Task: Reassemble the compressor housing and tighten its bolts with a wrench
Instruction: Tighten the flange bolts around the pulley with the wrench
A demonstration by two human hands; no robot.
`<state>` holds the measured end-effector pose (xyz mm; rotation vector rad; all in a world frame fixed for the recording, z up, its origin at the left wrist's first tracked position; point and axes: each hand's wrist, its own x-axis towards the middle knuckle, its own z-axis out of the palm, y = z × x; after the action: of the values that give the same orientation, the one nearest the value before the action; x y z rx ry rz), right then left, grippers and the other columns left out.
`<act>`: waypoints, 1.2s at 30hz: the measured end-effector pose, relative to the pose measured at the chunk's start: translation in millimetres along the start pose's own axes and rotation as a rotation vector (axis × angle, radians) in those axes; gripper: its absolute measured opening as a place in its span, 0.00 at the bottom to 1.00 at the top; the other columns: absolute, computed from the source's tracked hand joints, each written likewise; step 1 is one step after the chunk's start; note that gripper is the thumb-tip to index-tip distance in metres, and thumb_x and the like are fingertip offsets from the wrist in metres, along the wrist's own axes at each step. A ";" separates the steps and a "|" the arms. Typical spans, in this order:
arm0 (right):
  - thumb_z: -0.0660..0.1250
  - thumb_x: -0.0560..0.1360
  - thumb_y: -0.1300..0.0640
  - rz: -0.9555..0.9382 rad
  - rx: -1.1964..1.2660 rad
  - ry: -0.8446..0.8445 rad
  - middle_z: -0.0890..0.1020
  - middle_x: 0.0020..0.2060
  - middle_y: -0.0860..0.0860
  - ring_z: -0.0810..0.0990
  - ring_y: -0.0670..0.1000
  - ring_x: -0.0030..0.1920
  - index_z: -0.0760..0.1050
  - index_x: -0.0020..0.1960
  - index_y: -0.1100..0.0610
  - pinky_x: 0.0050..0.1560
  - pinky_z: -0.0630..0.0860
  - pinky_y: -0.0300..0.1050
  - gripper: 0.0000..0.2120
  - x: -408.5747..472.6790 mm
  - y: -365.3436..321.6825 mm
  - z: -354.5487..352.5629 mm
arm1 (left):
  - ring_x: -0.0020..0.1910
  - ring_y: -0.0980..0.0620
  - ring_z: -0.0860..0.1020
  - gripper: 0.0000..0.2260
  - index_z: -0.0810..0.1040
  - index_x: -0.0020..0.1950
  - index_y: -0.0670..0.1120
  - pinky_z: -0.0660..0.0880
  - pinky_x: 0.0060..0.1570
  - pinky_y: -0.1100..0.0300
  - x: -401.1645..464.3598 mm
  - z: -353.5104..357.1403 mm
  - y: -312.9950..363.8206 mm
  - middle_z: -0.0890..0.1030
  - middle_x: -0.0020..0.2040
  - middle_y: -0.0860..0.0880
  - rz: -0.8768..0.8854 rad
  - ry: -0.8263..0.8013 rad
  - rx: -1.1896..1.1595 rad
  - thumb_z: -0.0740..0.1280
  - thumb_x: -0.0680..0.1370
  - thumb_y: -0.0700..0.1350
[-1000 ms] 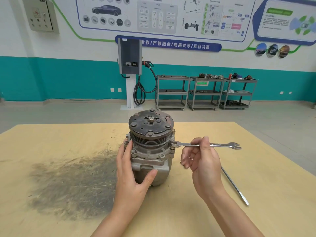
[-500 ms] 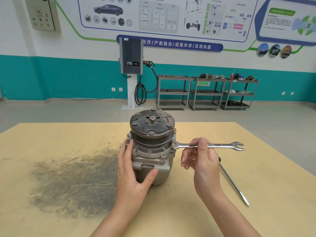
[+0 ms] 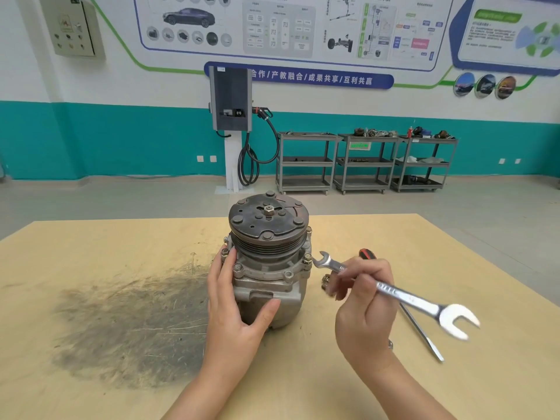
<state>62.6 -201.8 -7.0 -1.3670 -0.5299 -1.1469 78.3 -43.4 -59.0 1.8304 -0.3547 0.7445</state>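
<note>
Head view: screwdriver (image 3: 421, 331) lies behind the wrench (image 3: 403, 295), right hand (image 3: 363, 304).

On the counter (image 3: 424, 237) the compressor (image 3: 269, 268) stands upright, the left hand (image 3: 236, 313) wrapped round its housing, while the right hand (image 3: 363, 301) grips a wrench (image 3: 394, 291) whose small open end sits just beside a flange bolt (image 3: 307, 258), a screwdriver (image 3: 421, 331) lying behind.

We see a grey compressor housing (image 3: 269, 286) with rusty brown pulley (image 3: 268, 221), a shiny silver wrench (image 3: 403, 295), and a pale yellow table (image 3: 91, 244) with dark smudge (image 3: 133, 325).
</note>
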 end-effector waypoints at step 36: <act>0.53 0.83 0.42 0.503 0.110 -0.033 0.74 0.25 0.52 0.72 0.52 0.26 0.72 0.40 0.47 0.26 0.67 0.39 0.17 9.3 -2.8 0.5 | 0.74 0.74 0.48 0.37 0.49 0.71 0.79 0.53 0.70 0.61 -0.8 -0.9 -0.2 0.47 0.74 0.77 -0.014 -0.012 -0.004 0.66 0.68 0.69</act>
<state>64.2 -203.8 2.3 -1.3259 -0.2449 -0.6770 77.6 -42.6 -59.4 1.8327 -0.3500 0.7231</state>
